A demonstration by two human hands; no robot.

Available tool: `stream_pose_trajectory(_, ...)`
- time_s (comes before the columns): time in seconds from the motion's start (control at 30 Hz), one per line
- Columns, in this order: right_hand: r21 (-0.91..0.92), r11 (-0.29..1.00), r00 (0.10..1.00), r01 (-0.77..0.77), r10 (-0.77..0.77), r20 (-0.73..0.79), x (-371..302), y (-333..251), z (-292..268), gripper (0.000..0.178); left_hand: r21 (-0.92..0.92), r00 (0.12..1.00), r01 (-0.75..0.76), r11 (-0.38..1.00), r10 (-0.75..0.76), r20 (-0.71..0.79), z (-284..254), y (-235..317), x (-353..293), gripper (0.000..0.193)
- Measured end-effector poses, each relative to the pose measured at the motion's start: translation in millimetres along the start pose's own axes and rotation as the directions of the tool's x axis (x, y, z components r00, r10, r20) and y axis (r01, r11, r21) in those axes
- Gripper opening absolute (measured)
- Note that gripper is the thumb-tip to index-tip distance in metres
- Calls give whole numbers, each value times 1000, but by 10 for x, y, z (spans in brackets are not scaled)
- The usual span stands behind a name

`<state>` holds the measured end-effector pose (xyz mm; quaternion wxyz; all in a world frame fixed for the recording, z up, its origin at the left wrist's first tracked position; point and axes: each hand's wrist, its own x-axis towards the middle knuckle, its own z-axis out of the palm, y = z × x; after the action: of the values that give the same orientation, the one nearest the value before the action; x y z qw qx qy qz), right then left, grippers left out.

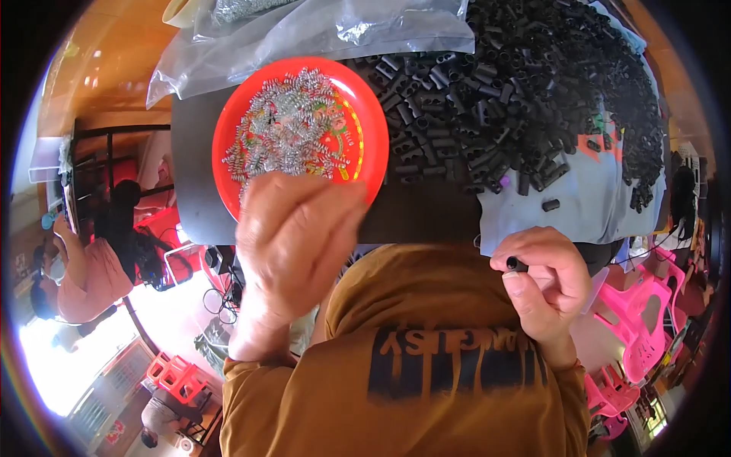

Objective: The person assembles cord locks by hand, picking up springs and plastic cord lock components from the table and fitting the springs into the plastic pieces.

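Note:
My right hand (550, 283) pinches a short black plastic tube (516, 264) between thumb and fingers, its round open end showing. It hovers in front of the table's near edge. Over the near rim of a round red plate (226, 141) is my left hand (285, 244), slightly blurred. Its fingers are curled together, and the fingertips are hidden, so what they hold, if anything, does not show. Many small silver coil springs (285, 126) lie heaped on the plate, close to the left fingers.
A large pile of black plastic tubes (487, 99) covers the table's right side, partly on a light blue cloth (525, 221). Clear plastic bags (320, 34) lie behind the plate. Pink plastic chairs (636, 312) stand at right; other people sit at left.

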<state>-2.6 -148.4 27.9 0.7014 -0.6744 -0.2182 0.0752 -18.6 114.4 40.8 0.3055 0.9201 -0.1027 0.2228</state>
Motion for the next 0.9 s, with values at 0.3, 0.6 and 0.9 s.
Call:
stream_pose_trajectory(0.3, -111, 994, 1000, 6, -4, 10, 70, 204, -48, 25, 356, 970, -117, 927, 31, 240, -79, -289, 231, 23)
stream_pose_trajectory(0.6, -140, 985, 994, 106, -100, 46, 110, 239, -60, 27, 302, 949, -170, 938, 73, 307, -37, -301, 409, 23)
stream_pose_trajectory(0.9, -99, 992, 997, 74, -71, 30, 99, 214, -73, 25, 321, 915, -261, 910, 128, 382, 9, -270, 505, 16)
